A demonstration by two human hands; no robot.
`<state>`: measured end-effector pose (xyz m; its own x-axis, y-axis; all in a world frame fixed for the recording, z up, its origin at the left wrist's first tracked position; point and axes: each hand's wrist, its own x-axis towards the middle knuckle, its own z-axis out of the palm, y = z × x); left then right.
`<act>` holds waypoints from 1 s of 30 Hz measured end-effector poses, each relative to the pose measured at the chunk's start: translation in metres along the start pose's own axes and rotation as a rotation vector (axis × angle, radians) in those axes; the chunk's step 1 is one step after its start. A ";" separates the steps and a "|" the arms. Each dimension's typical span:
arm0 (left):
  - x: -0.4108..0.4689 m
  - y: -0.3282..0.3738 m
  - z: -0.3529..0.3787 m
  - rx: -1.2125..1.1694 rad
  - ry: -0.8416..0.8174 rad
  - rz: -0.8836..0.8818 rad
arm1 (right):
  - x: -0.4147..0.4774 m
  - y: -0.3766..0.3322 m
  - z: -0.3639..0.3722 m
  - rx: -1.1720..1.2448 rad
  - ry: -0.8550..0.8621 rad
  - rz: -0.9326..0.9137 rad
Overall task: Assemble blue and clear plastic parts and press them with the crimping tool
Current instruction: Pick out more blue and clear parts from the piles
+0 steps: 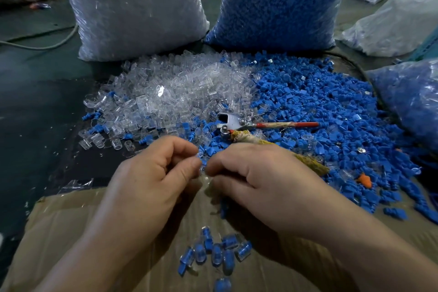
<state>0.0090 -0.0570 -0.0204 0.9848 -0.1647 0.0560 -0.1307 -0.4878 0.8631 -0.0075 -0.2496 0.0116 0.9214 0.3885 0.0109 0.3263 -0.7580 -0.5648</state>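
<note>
My left hand (156, 173) and my right hand (258, 178) meet fingertip to fingertip in the middle of the view. Between them they pinch a small clear plastic part with a blue part (201, 161); how the two sit together is hidden by my fingers. Behind my hands lies a heap of clear parts (170, 92) on the left and a heap of blue parts (315, 111) on the right. The crimping tool (239, 125), with a metal head and red and cloth-wrapped handles, lies on the parts just beyond my right hand. Several joined blue-and-clear pieces (218, 251) lie on the cardboard below.
A flat cardboard sheet (71, 232) covers the near floor. A big bag of clear parts (132, 7) and a big bag of blue parts (282, 2) stand at the back. More plastic bags (403, 19) sit at the right. A small orange piece (365, 179) lies among the blue parts.
</note>
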 end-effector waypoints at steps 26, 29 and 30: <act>-0.002 0.004 0.008 -0.503 -0.070 0.043 | -0.003 0.010 -0.004 1.016 0.141 0.196; 0.000 0.005 0.008 -0.504 -0.041 0.065 | -0.002 0.011 -0.002 0.914 0.177 0.207; 0.000 0.006 0.007 -0.487 -0.035 0.067 | -0.002 0.010 -0.003 0.901 0.184 0.208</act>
<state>0.0077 -0.0663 -0.0191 0.9705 -0.2145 0.1098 -0.1164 -0.0186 0.9930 -0.0052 -0.2594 0.0079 0.9868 0.1435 -0.0755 -0.0642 -0.0818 -0.9946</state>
